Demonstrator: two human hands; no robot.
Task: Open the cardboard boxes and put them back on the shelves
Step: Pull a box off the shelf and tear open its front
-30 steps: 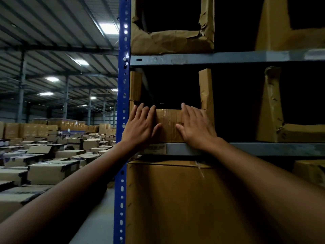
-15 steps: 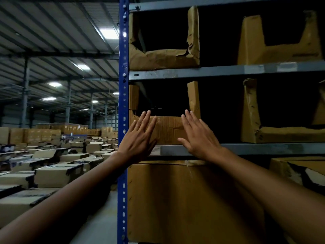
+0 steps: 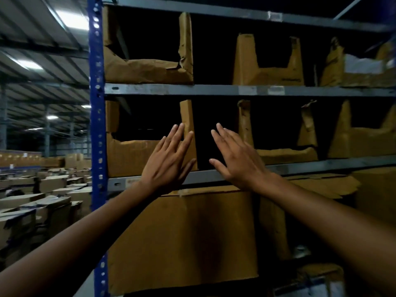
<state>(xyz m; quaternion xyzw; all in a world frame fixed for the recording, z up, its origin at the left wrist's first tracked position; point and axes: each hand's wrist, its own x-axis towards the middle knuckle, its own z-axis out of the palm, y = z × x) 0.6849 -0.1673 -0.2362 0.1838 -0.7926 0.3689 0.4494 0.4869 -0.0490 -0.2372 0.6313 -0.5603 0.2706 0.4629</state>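
Hovering at the rack, both arms are stretched up and forward, palms facing away. The left hand [image 3: 169,161] is flat, fingers straight and a little fanned, gripping nothing, right in front of the near right corner of the cut-open cardboard box [image 3: 132,157]. Is the palm actually on the cardboard? Hard to call from this angle, with the picture dim and a bit smeared.

That box sits on the middle shelf [image 3: 203,176], tucked against the blue upright [image 3: 97,125] at the rack's left end. Its front panel is cut low and its corner strips stand tall. The right hand [image 3: 237,159] is just beside the left and apart from it, fingers straight and loosely spread, empty too. It is held over the dark gap between that box and the neighbouring box [image 3: 285,154] on the same shelf.

More cut boxes line the upper shelf [image 3: 214,90], with a torn box [image 3: 147,71] directly above ours. Under the middle shelf, a big plain-fronted carton [image 3: 182,239] fills the bay beneath both wrists. Off to the left, past the upright, rows of floor cartons [image 3: 42,200] spread out under lit ceiling panels [image 3: 72,17].
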